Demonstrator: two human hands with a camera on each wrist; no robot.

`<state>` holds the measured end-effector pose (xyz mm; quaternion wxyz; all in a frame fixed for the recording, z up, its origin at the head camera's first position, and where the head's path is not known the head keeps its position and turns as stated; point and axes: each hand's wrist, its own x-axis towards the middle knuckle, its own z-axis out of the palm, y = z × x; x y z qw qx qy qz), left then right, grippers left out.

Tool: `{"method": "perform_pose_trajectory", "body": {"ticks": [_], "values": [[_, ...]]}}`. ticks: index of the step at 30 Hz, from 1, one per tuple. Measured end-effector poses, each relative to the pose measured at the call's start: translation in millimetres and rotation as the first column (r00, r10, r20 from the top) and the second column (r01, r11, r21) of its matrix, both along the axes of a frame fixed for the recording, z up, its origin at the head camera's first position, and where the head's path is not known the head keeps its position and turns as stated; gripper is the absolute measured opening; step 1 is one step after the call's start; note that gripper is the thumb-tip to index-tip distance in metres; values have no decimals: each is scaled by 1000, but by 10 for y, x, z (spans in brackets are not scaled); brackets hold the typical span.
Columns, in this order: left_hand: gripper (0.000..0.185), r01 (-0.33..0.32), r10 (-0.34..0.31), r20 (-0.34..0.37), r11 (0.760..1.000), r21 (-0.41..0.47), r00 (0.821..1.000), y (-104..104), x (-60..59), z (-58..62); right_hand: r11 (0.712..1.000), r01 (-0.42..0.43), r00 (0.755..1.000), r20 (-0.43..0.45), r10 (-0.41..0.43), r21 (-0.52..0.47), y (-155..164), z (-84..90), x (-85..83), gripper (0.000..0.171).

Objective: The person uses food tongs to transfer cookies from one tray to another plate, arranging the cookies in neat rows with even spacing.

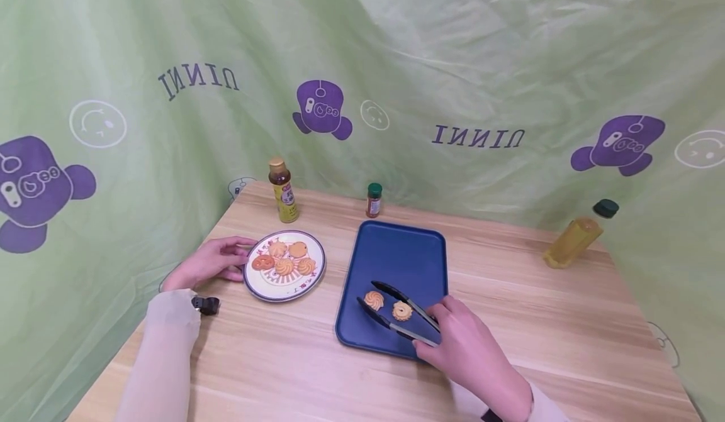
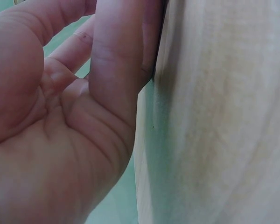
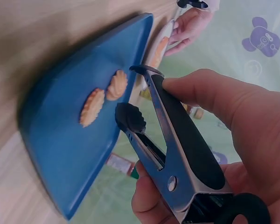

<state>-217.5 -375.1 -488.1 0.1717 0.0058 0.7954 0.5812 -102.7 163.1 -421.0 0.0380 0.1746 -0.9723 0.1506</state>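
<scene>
Green printed sheeting is hanging behind and around a pale wooden table (image 1: 510, 321). At the left, the person's left hand (image 1: 211, 263) is resting at the rim of a round white plate with a patterned edge (image 1: 255, 283), its fingers (image 1: 238, 243) lying loosely curved against it; the left wrist view is showing only palm and table edge, so the contact itself is hard to make out. Five orange swirl biscuits (image 1: 286, 258) are lying on that plate. Behind it a small yellow-labelled bottle (image 1: 283, 192) and a tiny green-capped jar (image 1: 374, 200) are standing upright. In the middle, a dark blue rectangular tray (image 1: 396, 252) is holding two more swirl biscuits (image 1: 387, 305), lying just beside each other near its front. The right hand (image 1: 461, 340) is gripping black-tipped metal tongs (image 1: 396, 312), whose spread arms are bracketing those two biscuits without clearly touching them. At the far right a yellow bottle with a dark cap (image 1: 578, 234) is leaning.
</scene>
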Motion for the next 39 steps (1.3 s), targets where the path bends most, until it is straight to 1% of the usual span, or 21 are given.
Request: {"method": "perform_pose_trajectory", "body": {"ticks": [4, 9, 15, 23, 32, 39], "values": [[64, -7, 7, -5, 1000, 15, 1000, -3, -6, -4, 1000, 15, 1000, 14, -14, -9, 69, -38, 35, 47], [64, -11, 11, 0, 1000, 12, 1000, 8, -1, 1, 1000, 25, 999, 29, -25, 1, 130, -51, 66, 47], [64, -15, 15, 1, 1000, 8, 1000, 9, 4, 4, 999, 28, 998, 49, -29, 22, 149, -46, 62, 48], [63, 0, 0, 2, 1000, 0, 1000, 7, 9, 4, 999, 18, 998, 60, -19, 28, 143, -43, 62, 46], [64, -25, 25, 10, 1000, 16, 1000, 13, 9, 2, 999, 3, 1000, 30, -4, 41, 135, -24, 56, 45], [64, -18, 18, 2, 1000, 1, 1000, 19, 8, 21, 999, -11, 1000, 3, 11, 39, 130, -16, 56, 43]]}}
